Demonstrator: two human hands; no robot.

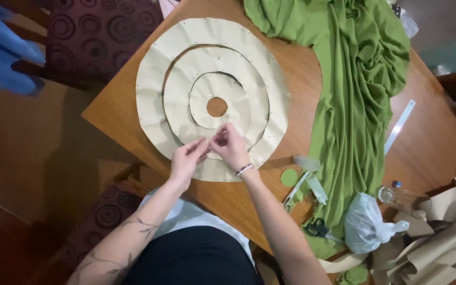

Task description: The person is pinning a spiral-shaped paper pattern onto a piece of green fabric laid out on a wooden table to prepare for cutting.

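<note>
A large round beige paper pattern (154, 84), cut into a spiral with a small hole at its centre, lies flat on the wooden table (291, 68). My left hand (187, 157) and my right hand (229, 145) meet over the near part of the spiral, fingertips pinched together on the paper's cut edge. Whether a small pin sits between the fingers cannot be made out. A bracelet circles my right wrist.
Green fabric (354, 79) is heaped along the right of the pattern. Near it lie a green fabric circle (288, 177), scissors (317, 229), a metal ruler (400, 125), a white plastic bag (365, 224), a glass jar (403, 199) and crumpled brown paper (444, 237). A patterned chair (96, 31) stands at the upper left.
</note>
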